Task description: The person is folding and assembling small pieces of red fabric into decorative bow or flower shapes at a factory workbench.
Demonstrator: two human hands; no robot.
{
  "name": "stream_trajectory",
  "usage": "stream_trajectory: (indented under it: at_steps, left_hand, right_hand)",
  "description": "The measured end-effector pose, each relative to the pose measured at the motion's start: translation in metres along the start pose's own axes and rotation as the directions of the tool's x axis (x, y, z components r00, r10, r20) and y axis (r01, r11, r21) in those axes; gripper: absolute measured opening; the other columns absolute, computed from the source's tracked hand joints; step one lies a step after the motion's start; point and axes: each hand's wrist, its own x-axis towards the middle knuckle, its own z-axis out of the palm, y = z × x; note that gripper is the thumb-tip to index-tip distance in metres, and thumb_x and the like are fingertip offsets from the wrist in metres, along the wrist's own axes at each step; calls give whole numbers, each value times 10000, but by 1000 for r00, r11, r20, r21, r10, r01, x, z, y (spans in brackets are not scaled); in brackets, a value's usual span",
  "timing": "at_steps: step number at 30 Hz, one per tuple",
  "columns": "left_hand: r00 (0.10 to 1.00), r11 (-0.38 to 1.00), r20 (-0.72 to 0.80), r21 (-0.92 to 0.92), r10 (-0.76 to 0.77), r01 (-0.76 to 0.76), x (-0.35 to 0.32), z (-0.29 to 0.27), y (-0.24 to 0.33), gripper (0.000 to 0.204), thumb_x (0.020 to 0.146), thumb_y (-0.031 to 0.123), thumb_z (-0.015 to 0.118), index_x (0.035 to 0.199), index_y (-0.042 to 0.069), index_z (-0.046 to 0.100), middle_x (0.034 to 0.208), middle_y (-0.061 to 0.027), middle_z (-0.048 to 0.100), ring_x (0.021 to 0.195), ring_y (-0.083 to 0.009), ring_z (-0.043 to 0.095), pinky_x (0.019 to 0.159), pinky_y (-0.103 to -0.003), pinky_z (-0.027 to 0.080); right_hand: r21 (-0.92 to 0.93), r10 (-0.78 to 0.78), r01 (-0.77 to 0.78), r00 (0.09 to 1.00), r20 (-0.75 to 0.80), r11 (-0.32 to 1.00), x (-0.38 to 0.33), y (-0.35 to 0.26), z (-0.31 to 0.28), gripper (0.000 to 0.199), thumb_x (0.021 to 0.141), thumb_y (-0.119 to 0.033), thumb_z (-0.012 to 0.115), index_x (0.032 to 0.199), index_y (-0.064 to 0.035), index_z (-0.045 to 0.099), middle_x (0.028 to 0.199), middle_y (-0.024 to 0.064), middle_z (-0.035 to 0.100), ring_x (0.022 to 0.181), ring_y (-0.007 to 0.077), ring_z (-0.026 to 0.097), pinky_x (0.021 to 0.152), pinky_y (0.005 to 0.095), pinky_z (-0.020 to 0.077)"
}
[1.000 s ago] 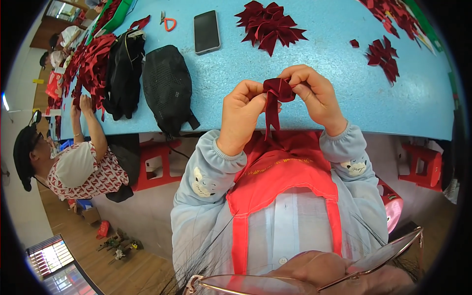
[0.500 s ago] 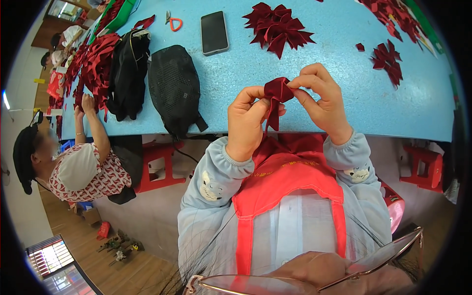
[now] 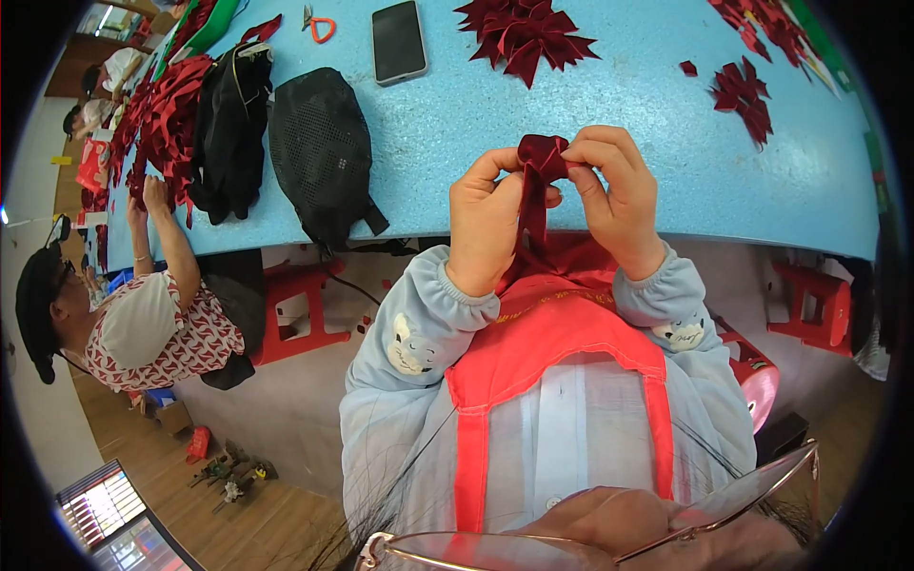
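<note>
Between my hands, above the near edge of the blue table (image 3: pixel 447 181), is a dark red velvet ribbon (image 3: pixel 540 171) folded into a knot-like shape, with a tail hanging down. My left hand (image 3: pixel 486 214) is closed on its left side, thumb and fingers pinching it. With thumb and fingertips, my right hand (image 3: pixel 614 190) pinches the folded top from the right. The exact folds under my fingertips are hidden. Straight beyond my hands lies a pile of pointed dark red ribbon bows (image 3: pixel 526 40).
Left of my hands are a black mesh bag (image 3: pixel 322 152), a black cloth bag (image 3: pixel 231 133), a phone (image 3: pixel 399 43) and orange-handled snips (image 3: pixel 322 30). A co-worker (image 3: pixel 143 324) sits at the left by a red ribbon heap (image 3: pixel 171 114). A smaller bow pile (image 3: pixel 742 100) lies right; red stools (image 3: pixel 303 309) stand below.
My view has shifted slightly, so the table things appear higher and further left. In my hands the ribbon's folded top has turned, and its tail hangs longer and wider.
</note>
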Motion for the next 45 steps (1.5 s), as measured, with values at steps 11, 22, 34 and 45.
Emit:
stream_trajectory:
  at_steps: [11,22,34,45]
  left_hand:
    - [960,917,146,290,240,-274,3,-12,-8,206,837,-59,452,951,-34,621,896,-54,534,710,-146,606,631,-231,497]
    - [976,986,182,87,122,-140,11,-15,-18,211,872,-32,448,1035,-38,582,995,-87,565,792,-186,625,728,-273,504]
    - [960,981,254,120,118,-152,13,-15,-13,162,867,-26,510,1006,-19,594,1016,-81,575,858,-173,611,753,-255,492]
    - [756,613,419,444,502,-653,6,-16,-11,157,876,-25,498,1000,-16,593,1027,-78,611,910,-134,578,762,-240,479]
  right_hand:
    - [262,211,-320,904,371,910,8,14,-19,43,837,-35,492,837,-11,455,896,68,492,774,135,435,673,244,382]
    - [445,452,-490,870,197,750,2,2,-13,113,899,-67,473,954,7,537,875,17,541,746,72,481,683,203,402]
    - [525,476,-556,829,294,644,2,11,-21,201,877,-52,531,1069,1,562,905,10,566,742,60,502,660,201,421]
    - [509,292,-381,924,248,772,-3,15,-18,132,829,-26,568,961,-22,559,951,51,511,789,96,476,673,215,412]
